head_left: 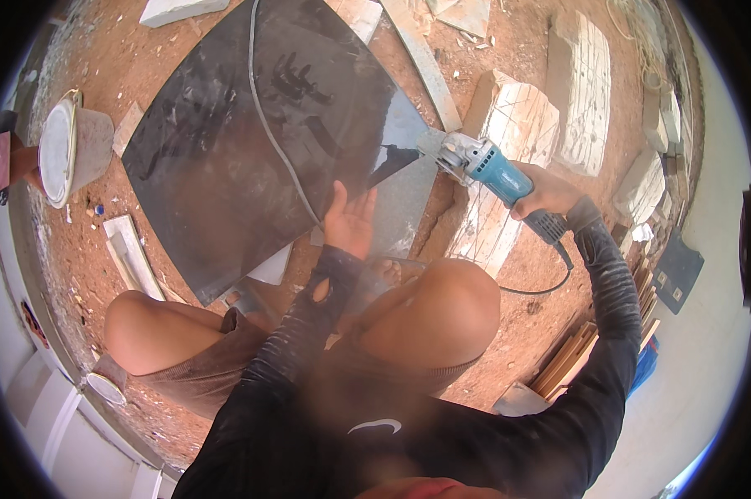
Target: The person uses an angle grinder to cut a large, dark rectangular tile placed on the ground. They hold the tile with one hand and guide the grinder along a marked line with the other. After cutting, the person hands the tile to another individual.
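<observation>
A large black polished slab (pixel 217 141) lies in front of my knees, with dusty smears and handprints on its surface. My right hand (pixel 548 193) grips a teal angle grinder (pixel 502 173) by its body. The grinder's head is at the slab's right corner; whether the disc touches it I cannot tell. My left hand (pixel 349 220) has its palm turned up and fingers stretched out at the slab's near right edge. Part of a grey slab (pixel 402 223) shows under that edge. A grey cable (pixel 263 112) runs across the black slab.
Pale stone blocks (pixel 587 91) stand at the right, and a long flat strip (pixel 425 66) lies beyond the slab. At the left are a white bucket (pixel 84 150) and another person's arm (pixel 27 162). Wooden strips (pixel 568 362) lie by the right wall.
</observation>
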A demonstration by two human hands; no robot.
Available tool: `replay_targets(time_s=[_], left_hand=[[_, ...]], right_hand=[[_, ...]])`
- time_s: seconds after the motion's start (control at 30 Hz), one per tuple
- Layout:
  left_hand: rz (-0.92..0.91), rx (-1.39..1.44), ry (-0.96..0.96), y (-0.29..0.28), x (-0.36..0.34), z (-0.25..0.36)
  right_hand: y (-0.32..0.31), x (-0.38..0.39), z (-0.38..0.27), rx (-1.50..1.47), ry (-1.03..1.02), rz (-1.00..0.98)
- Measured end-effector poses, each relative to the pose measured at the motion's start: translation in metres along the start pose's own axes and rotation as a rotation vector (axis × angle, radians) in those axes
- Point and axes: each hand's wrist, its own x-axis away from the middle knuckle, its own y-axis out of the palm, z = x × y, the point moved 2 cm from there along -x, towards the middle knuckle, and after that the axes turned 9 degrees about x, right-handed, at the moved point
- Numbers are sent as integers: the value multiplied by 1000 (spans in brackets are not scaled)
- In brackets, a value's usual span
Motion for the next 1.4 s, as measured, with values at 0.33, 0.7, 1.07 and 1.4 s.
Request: replay_targets(time_s=[0.33, 0.7, 1.07, 1.4], left_hand=[[-22, 11, 5, -4, -4, 0], [-17, -2, -2, -3, -2, 0], [-9, 11, -1, -2, -2, -3], [-10, -12, -6, -1, 0, 0]], right_hand=[[-6, 0, -7, 37, 39, -2], [-15, 4, -18, 129, 122, -55], [-29, -5, -11, 103, 116, -82], [-29, -9, -12, 122, 149, -135]])
